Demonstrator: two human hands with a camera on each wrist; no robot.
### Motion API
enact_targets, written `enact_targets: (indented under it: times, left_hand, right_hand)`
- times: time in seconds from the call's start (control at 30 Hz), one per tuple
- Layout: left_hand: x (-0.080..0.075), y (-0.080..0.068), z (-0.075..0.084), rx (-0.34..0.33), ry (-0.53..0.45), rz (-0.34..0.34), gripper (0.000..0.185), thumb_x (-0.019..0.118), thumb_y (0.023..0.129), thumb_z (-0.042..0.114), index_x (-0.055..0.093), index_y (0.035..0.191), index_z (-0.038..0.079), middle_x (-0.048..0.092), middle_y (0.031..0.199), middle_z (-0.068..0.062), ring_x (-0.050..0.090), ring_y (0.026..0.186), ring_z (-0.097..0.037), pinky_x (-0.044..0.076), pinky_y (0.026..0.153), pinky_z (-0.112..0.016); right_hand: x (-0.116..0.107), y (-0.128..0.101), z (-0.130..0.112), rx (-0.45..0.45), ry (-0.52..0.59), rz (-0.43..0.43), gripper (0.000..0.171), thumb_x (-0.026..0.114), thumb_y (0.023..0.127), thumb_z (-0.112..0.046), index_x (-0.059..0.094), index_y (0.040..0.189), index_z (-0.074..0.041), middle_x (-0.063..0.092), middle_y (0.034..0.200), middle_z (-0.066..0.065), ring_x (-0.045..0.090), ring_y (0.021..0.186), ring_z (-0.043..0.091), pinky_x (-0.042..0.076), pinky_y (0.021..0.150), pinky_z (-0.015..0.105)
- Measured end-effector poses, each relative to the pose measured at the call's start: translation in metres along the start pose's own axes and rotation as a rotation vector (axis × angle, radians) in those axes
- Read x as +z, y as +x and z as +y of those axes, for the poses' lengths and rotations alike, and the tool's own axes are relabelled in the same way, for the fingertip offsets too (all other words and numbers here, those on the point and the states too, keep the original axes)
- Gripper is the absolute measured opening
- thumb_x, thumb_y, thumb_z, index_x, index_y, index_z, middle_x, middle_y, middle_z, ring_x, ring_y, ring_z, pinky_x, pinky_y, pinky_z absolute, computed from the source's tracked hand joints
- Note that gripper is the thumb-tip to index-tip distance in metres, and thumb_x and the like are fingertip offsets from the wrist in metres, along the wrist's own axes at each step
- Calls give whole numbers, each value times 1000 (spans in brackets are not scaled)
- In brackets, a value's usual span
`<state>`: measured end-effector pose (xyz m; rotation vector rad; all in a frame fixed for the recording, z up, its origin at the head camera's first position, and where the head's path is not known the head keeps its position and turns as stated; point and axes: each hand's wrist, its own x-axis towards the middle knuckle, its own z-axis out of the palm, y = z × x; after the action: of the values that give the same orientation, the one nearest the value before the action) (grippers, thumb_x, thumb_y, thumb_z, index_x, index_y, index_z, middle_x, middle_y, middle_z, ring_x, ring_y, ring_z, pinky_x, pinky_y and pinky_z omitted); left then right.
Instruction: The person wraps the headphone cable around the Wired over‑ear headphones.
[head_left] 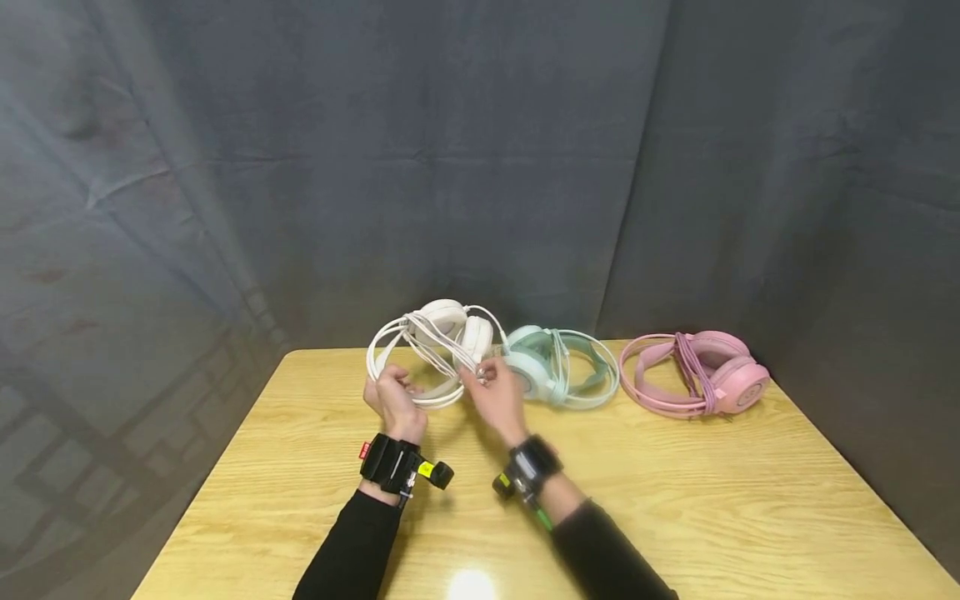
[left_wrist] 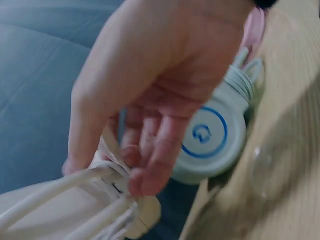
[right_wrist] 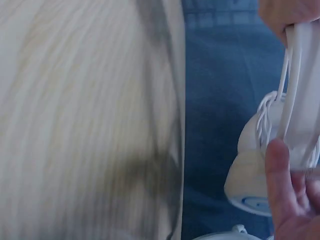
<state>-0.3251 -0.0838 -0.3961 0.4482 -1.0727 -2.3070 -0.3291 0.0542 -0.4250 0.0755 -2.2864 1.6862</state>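
Observation:
White over-ear headphones (head_left: 442, 318), wound with their white cable (head_left: 441, 337), are held up tilted above the far table edge. My left hand (head_left: 396, 402) grips the headband; the right wrist view shows this left hand (right_wrist: 292, 12) at the top. My right hand (head_left: 497, 396), slightly blurred, pinches the cable strands beside the ear cups. In the left wrist view that right hand (left_wrist: 145, 85) has its thumb and fingertips at the cable bundle, partly hiding it. Its thumb also touches the headphones in the right wrist view.
Mint green headphones (head_left: 531, 372) with a wrapped cable lie just behind and right of my right hand. Pink headphones (head_left: 742, 385) lie farther right on the wooden table (head_left: 697, 500). Dark grey curtains (head_left: 420, 167) hang behind and at the sides.

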Motion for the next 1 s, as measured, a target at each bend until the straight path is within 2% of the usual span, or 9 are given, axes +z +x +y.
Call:
enact_targets:
  times: [0.17, 0.3, 0.47, 0.6, 0.73, 0.83, 0.9, 0.97, 1.0]
  left_hand:
    - [-16, 14, 2, -47, -22, 5, 20, 44, 73, -5, 42, 67, 13, 37, 52, 7, 33, 42, -10, 35, 41, -23]
    - [-30, 25, 2, -148, -27, -36, 27, 41, 76, -5, 37, 59, 15, 32, 48, 8, 29, 42, -9, 29, 42, -23]
    - [-45, 42, 3, -306, -28, -131, 25, 36, 79, -4, 36, 61, 13, 29, 46, 8, 27, 40, -8, 25, 42, -21]
    - [-55, 61, 5, -427, -31, -235, 19, 30, 80, -5, 31, 70, 11, 27, 47, 8, 25, 38, -7, 22, 40, -18]
    - [-61, 85, 6, -546, 31, -350, 19, 27, 83, -4, 28, 73, 13, 29, 48, 8, 26, 38, -5, 26, 38, -16]
    - [-61, 103, 5, -593, 114, -431, 18, 27, 86, -3, 27, 76, 13, 29, 50, 8, 27, 38, -4, 27, 37, -16]
    - [-60, 112, 4, -583, 210, -462, 13, 30, 88, -1, 31, 82, 11, 30, 53, 7, 29, 40, -4, 29, 38, -16]
    - [-58, 118, 1, -515, 368, -466, 8, 36, 91, 3, 39, 98, 5, 36, 59, 6, 34, 44, -5, 34, 41, -17]
    - [-56, 120, -1, -469, 456, -447, 14, 40, 91, 5, 43, 105, 2, 40, 60, 5, 38, 45, -5, 36, 43, -18]
  right_hand:
    - [-4, -2, 5, -161, -113, -167, 33, 74, 86, -16, 61, 113, -5, 68, 99, 7, 67, 88, 18, 57, 77, 27]
    - [-9, -2, 8, -318, -240, -253, 24, 71, 87, -13, 64, 109, -8, 69, 94, 1, 65, 83, 13, 56, 75, 23]
    - [-11, 5, 7, -633, -593, -266, 17, 72, 85, -26, 68, 97, -13, 67, 88, -5, 59, 79, 8, 50, 70, 20]
    - [-8, 9, 5, -820, -782, -299, 19, 73, 84, -35, 70, 95, -20, 66, 92, -8, 54, 90, 9, 46, 87, 26]
    - [-1, 12, 3, -889, -834, -346, 19, 73, 83, -42, 70, 90, -25, 68, 91, -12, 55, 96, 10, 37, 108, 44]
    - [7, 14, 0, -883, -829, -384, 19, 74, 82, -42, 69, 88, -25, 68, 87, -13, 58, 95, 10, 31, 114, 52]
    - [12, 17, -1, -852, -816, -404, 18, 75, 82, -42, 69, 86, -25, 67, 84, -13, 58, 93, 9, 30, 115, 49]
    - [16, 20, -3, -817, -806, -416, 19, 76, 81, -41, 68, 84, -24, 65, 82, -13, 58, 92, 9, 31, 115, 46]
    - [18, 21, -3, -800, -807, -420, 19, 76, 80, -41, 68, 83, -25, 65, 81, -14, 58, 92, 9, 32, 114, 44]
